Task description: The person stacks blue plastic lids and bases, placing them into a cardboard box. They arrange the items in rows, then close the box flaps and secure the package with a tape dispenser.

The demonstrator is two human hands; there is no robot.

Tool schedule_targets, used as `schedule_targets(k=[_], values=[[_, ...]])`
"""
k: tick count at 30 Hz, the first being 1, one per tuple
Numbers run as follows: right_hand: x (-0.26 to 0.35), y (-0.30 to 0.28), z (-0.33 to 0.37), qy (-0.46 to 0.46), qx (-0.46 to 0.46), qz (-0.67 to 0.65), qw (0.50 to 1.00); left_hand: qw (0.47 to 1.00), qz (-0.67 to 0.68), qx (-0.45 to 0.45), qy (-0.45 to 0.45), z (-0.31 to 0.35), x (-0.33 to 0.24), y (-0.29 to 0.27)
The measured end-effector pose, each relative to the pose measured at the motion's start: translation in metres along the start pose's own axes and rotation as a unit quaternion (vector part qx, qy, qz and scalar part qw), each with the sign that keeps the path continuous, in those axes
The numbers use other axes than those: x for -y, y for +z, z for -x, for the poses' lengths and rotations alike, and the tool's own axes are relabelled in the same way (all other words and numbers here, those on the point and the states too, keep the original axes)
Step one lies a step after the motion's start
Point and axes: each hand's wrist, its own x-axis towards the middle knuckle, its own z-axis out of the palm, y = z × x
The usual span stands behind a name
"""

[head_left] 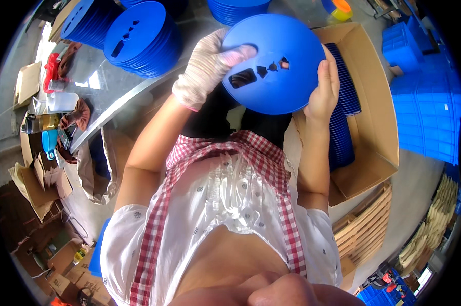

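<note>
Table [105,96]: a red cloth [52,72], a white plastic tub [63,101] and a bottle [43,123] with amber liquid sit near one another, left.
Right side: blue crates [425,120] are stacked together.
Lower right floor: a slatted wooden pallet [365,224] lies flat.
Lower left: cardboard boxes [64,288] crowd together, some open.
Top right: an orange and yellow round object [341,9], cut off by the edge.

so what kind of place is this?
Probably a factory or warehouse packing area: stacks of blue discs on a metal table, an open cardboard box with ribbed blue stacks inside, and a wooden pallet nearby.
</note>
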Motion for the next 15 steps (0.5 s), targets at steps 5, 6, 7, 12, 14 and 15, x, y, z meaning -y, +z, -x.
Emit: schedule_targets(k=[5,6,7,12,14,15], values=[[-0.003,0.006,0.001,0.021,-0.067,-0.116,0.991,0.999,-0.041,0.036,0.006,-0.002,0.011,-0.001],[0.000,0.002,0.000,0.022,-0.064,-0.116,0.991,0.997,-0.006,0.062,-0.035,-0.002,0.012,-0.005],[0.007,0.002,-0.002,0.025,-0.061,-0.116,0.991,0.995,0.040,0.086,-0.014,0.003,0.007,-0.006],[0.006,-0.008,-0.005,0.027,-0.030,-0.142,0.989,0.997,0.025,0.075,-0.005,0.004,0.010,-0.008],[0.008,-0.005,-0.003,0.034,-0.035,-0.130,0.990,0.998,-0.012,0.049,-0.031,-0.001,0.008,-0.005],[0.007,-0.004,-0.001,0.035,-0.041,-0.108,0.993,0.999,-0.015,0.014,-0.025,0.000,0.006,0.000]])
